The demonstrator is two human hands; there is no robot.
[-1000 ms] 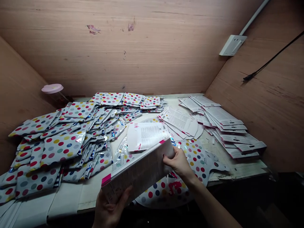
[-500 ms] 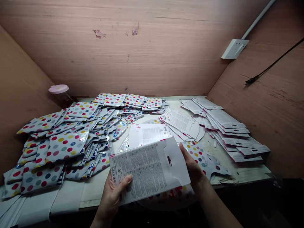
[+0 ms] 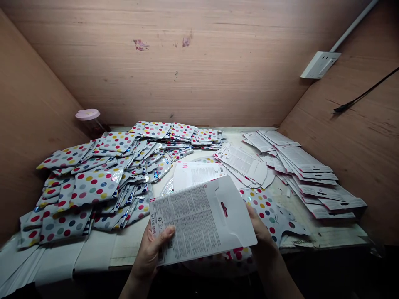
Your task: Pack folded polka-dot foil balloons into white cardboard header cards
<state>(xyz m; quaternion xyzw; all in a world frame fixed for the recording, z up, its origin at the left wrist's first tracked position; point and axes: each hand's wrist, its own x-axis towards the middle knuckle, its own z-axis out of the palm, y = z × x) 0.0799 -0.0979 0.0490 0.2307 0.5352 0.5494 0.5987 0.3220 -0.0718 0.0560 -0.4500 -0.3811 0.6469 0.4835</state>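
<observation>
A flat white cardboard packet (image 3: 190, 224), with dense grey print and a slotted hanging hole, is tilted toward me above the table's front edge. My left hand (image 3: 152, 245) grips its left end, thumb pressed on the printed face and the other fingers underneath. At the right end, my right hand (image 3: 260, 228) holds the packet's edge; its fingers are partly hidden behind the flap. Behind the packet lies another white printed packet (image 3: 199, 172). Under and beside it spreads a polka-dot plastic bag (image 3: 260, 203), partly covered.
Folded polka-dot pouches (image 3: 96, 187) are heaped at left. White printed packets (image 3: 311, 166) lie in an overlapping stack at right, with several more (image 3: 241, 160) fanned in the middle. A pink-lidded jar (image 3: 88, 116) stands back left. A black cable (image 3: 349, 106) hangs by the right wall.
The packet has turned from edge-up to showing its printed face and flap. My right hand has shifted from the top corner to the right edge. The whole view has swung slightly left.
</observation>
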